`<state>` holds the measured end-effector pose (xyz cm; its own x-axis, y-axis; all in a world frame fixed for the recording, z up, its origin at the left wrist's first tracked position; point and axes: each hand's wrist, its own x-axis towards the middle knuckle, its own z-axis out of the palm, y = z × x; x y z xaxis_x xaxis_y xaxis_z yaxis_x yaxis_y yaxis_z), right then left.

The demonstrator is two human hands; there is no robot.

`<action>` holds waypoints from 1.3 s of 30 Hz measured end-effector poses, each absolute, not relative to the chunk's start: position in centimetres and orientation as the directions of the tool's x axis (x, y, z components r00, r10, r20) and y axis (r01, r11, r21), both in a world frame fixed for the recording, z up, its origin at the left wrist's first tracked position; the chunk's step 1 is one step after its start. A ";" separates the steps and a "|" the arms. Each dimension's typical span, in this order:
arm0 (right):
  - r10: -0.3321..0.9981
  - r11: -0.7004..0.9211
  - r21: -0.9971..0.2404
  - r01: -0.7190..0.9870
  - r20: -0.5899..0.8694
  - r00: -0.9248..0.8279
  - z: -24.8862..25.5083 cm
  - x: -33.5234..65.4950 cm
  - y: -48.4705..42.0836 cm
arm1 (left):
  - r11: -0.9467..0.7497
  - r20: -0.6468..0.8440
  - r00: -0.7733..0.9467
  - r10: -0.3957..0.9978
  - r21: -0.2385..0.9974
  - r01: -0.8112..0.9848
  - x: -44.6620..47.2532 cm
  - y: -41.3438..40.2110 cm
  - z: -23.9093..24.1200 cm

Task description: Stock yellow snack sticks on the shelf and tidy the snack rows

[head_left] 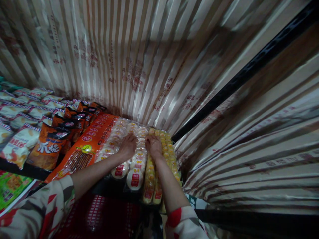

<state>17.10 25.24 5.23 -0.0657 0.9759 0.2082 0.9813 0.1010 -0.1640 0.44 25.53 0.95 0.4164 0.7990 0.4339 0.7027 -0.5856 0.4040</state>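
Both my hands reach forward over rows of packaged snacks on a display shelf. My left hand (128, 146) lies at the left side of a long clear pack of round white rice crackers (135, 179), its fingers bent and closed on the pack's upper part. My right hand (154, 145) is at that pack's right side, fingers curled against it; its fingertips are partly hidden. Right beneath my right forearm are long packs of yellow snack rolls (149, 186). Another pack of white rice crackers (119, 171) lies below my left wrist.
To the left are orange stick-snack packs (82, 152), orange-black bags (48, 147) and several white snack bags (21, 144). Pleated printed sheeting (139, 59) hangs behind, crossed by a black pole (236, 83) at the right. A red basket (96, 212) sits below the shelf edge.
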 end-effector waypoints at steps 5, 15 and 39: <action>0.973 0.132 -0.159 0.978 0.208 -0.097 5.4 17.2 25.3 | -0.559 0.383 0.423 0.821 0.387 0.734 0.8 26.7 1.1; 0.973 0.016 -0.066 0.998 0.231 0.000 5.3 16.5 25.6 | -0.539 0.353 0.423 0.834 0.363 0.760 1.1 26.6 2.6; 0.987 0.063 -0.030 0.998 0.152 -0.058 5.8 17.7 28.4 | -0.608 0.388 0.493 0.779 0.276 0.744 1.7 32.0 2.2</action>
<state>17.69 28.41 5.79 -0.0577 0.9867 0.1518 0.9976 0.0629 -0.0297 1.74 32.04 2.15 0.4926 0.7789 0.3882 0.7442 -0.6083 0.2759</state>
